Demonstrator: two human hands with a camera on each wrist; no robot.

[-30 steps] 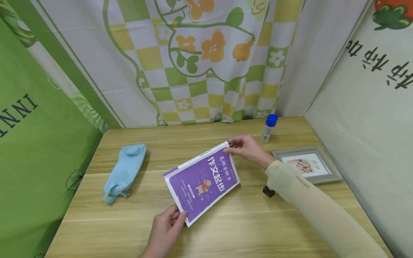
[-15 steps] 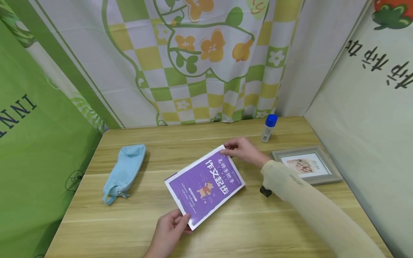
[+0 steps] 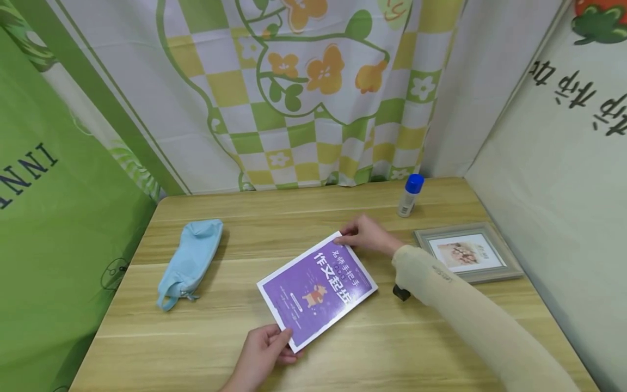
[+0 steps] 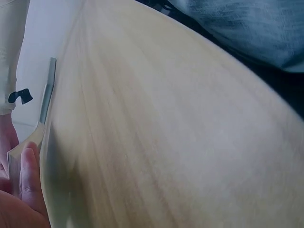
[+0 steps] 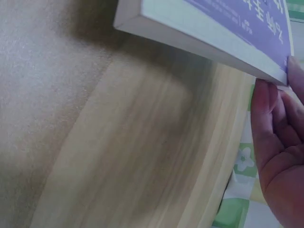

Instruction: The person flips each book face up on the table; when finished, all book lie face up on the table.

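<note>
A purple book (image 3: 313, 294) with a white border and a cartoon bear on its cover is held between both hands, cover up and slanted across the middle of the table. My left hand (image 3: 264, 351) pinches its near-left corner, thumb on the cover and fingers beneath. At the far corner, my right hand (image 3: 368, 235) grips the edge with the thumb on top. In the right wrist view the book (image 5: 213, 40) is raised off the wood, its page edges showing, and the right hand (image 5: 280, 137) holds one corner.
A light blue pencil case (image 3: 191, 261) lies at the left of the wooden table (image 3: 161, 348). Toward the back right stands a glue bottle (image 3: 410, 196) with a blue cap. A grey picture frame (image 3: 467, 253) lies beside the right forearm. A patterned curtain (image 3: 313, 136) hangs behind.
The book has come slightly toward me and to the right, its cover turning flatter so that the spine no longer shows. Both hands have moved along with it, keeping their hold.
</note>
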